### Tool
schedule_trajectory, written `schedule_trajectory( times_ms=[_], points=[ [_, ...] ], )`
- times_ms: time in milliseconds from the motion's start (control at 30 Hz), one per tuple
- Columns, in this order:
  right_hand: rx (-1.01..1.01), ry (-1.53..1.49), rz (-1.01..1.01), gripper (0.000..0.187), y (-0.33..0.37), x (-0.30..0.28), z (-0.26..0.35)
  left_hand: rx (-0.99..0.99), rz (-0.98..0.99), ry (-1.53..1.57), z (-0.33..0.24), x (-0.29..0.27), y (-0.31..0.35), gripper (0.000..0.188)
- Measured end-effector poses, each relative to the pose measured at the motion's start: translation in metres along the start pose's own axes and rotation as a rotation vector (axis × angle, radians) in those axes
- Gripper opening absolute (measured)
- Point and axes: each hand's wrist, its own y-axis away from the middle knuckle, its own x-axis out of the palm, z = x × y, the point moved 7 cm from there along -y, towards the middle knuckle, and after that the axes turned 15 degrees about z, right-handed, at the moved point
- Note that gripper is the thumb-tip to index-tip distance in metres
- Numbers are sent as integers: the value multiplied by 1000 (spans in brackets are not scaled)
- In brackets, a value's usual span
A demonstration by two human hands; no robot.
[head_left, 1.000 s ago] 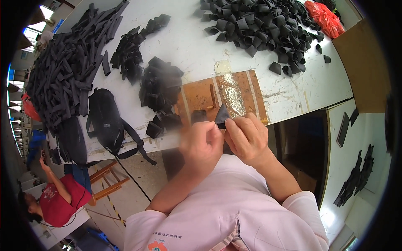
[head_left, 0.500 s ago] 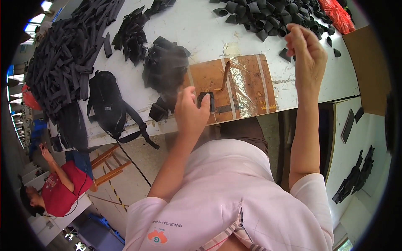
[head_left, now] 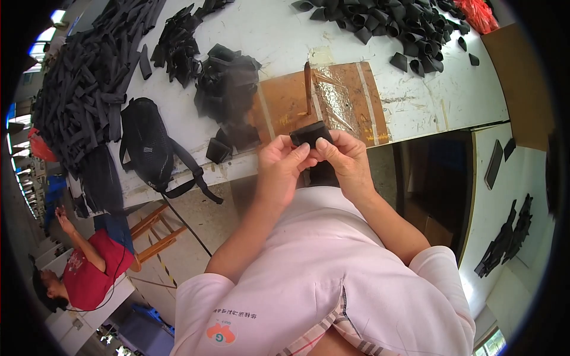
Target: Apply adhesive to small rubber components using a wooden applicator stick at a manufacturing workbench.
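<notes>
Between both hands, at the table's front edge, is a small black fabric piece (head_left: pixel 313 134). My left hand (head_left: pixel 281 159) pinches its left end, thumb on top. On its right end the thumb and fingers of my right hand (head_left: pixel 347 157) are closed. Just beyond the hands lies a brown board (head_left: pixel 285 107) with strips of tape across it. A thin upright brown stick (head_left: pixel 308 89) rises from the board. To the left of the board sits a heap of flat black pieces (head_left: pixel 222 83), with one loose black piece (head_left: pixel 219 151) near the edge.
A black pouch with straps (head_left: pixel 146 136) lies at left, beside a large pile of black strips (head_left: pixel 77 101). Folded black loops (head_left: pixel 380 21) are heaped at the far right near a red bag (head_left: pixel 477 16). A cardboard panel (head_left: pixel 516 89) borders the right side. A person in red (head_left: pixel 95 270) sits at left.
My right hand has come down from near the heap of loops to the black piece and now grips it too. The left hand has raised the piece off the board's front edge.
</notes>
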Motion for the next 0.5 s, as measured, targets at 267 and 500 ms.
schedule_trajectory(
  times_ms=[267, 500],
  points=[
    [150, 262, 301, 26, 3, -1, 35, -20, 281, -9, -31, 30, 1, 30],
    [264, 236, 415, 26, 2, 4, 36, -148, 284, -127, -24, 25, 0, 11]
  ],
)
